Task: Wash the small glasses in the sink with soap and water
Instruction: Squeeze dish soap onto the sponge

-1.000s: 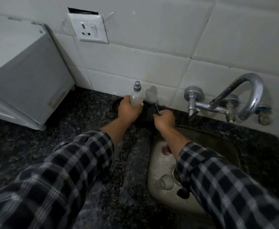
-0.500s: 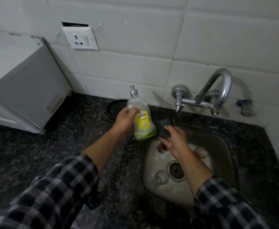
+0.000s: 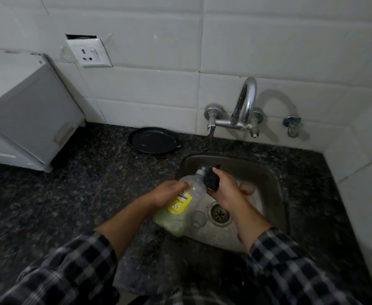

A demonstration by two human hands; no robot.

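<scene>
**Soap bottle tipped to the scrubber over the sink**

The person stands at a dark speckled counter [image 3: 70, 183] and holds both hands over the left part of a steel sink [image 3: 257, 170]. The left hand [image 3: 169, 192] grips a clear bottle [image 3: 188, 200] round its middle, with the fingers curled over the top side. The bottle is tilted, nozzle up and away from the person, and its nozzle touches or nearly touches a dark scrubber [image 3: 211, 178]. Green soap lies pooled at the low end of the bottle, and a yellow label faces the camera. The right hand [image 3: 227, 190] holds the scrubber in curled fingers, thumb on its near edge.

One small clear glass [image 3: 198, 218] lies in the sink bottom, just left of the drain [image 3: 219, 213] and close under the bottle. A second glass [image 3: 247, 187] shows partly behind the right hand, nearer the back of the sink; how it lies cannot be told.

A chrome tap [image 3: 244, 106] stands out from the white tiled wall [image 3: 147, 89] above the sink, and no water shows at its spout. A black round pan [image 3: 152, 139] sits on the counter against the wall, left of the sink. A white box [image 3: 26, 111] stands at the far left, with a socket [image 3: 89, 52] on the wall above it. Both arms wear checked sleeves [image 3: 70, 271] pushed up the forearms.
</scene>
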